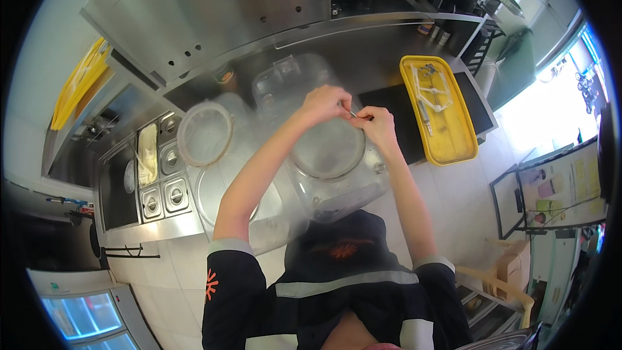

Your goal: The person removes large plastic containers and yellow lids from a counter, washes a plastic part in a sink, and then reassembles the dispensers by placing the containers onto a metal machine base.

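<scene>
My left hand (pixel 326 104) and my right hand (pixel 378 124) meet above a large clear plastic container (pixel 335 189), fingertips pinching a small metal piece (pixel 353 114) between them. The piece is too small to name. The container has a round opening facing up beneath my hands. A second clear container (pixel 272 223) lies beside it on the left, partly behind my left forearm. A round translucent lid (pixel 205 133) rests near that one. To the right, a yellow tray (pixel 452 148) holds a white plastic frame (pixel 432 91) and a metal rod-like part (pixel 425 117).
Lidded steel pans (pixel 176 196) and a pan of pale cream-like food (pixel 147 153) sit in the left counter. Raised steel panels (pixel 218 5) stand behind the work counter. Small jars (pixel 434 33) stand at the back right. A glass-door fridge (pixel 82 316) is at lower left.
</scene>
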Motion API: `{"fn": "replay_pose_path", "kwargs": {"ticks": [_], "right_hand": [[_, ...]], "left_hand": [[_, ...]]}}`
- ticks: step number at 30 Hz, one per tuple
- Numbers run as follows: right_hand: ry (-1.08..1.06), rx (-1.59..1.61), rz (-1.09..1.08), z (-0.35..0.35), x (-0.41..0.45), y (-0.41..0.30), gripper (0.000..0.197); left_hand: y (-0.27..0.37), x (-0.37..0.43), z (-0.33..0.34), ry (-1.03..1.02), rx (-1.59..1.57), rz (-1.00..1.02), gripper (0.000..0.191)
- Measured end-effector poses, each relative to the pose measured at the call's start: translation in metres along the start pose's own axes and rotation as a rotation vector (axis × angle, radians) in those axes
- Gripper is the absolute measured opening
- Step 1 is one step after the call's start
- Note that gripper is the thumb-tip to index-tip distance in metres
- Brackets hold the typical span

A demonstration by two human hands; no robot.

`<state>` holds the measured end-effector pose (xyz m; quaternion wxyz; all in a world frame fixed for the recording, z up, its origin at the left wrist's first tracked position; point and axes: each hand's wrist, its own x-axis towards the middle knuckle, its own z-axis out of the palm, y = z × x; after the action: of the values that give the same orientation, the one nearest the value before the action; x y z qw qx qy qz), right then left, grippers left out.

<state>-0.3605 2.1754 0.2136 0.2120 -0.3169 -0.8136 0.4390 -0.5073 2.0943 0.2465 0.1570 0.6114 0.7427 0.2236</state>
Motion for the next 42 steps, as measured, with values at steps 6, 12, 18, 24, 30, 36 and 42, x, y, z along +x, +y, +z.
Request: {"fn": "replay_pose_path", "kwargs": {"ticks": [6,12,18,24,30,36,42], "right_hand": [[0.010,0.068,-0.070,0.005,-0.005,0.009,0.017],[0.056,0.041,-0.159,0.002,-0.007,0.011,0.017],[-0.037,-0.286,-0.100,0.001,-0.012,-0.019,0.018],[0.035,-0.475,-0.590,0.033,-0.044,-0.081,0.024],[-0.662,0.364,-0.192,0.100,-0.038,-0.143,0.032],[-0.978,0.405,0.051,0.165,-0.020,-0.148,0.044],[-0.762,-0.179,-0.461,0.179,-0.030,-0.155,0.035]], "left_hand": [[-0.017,-0.045,-0.005,0.183,0.196,-0.006,0.021],[-0.045,-0.137,-0.067,0.437,0.466,-0.460,0.028],[-0.065,-0.207,-0.072,0.052,0.407,-0.703,0.030],[-0.047,-0.217,-0.076,0.477,0.347,-0.602,0.021],[0.005,-0.259,-0.061,0.342,0.263,-0.339,0.030],[0.006,-0.297,-0.009,0.253,0.310,-0.302,0.040],[0.004,-0.299,0.015,0.191,0.309,-0.306,0.042]]}}
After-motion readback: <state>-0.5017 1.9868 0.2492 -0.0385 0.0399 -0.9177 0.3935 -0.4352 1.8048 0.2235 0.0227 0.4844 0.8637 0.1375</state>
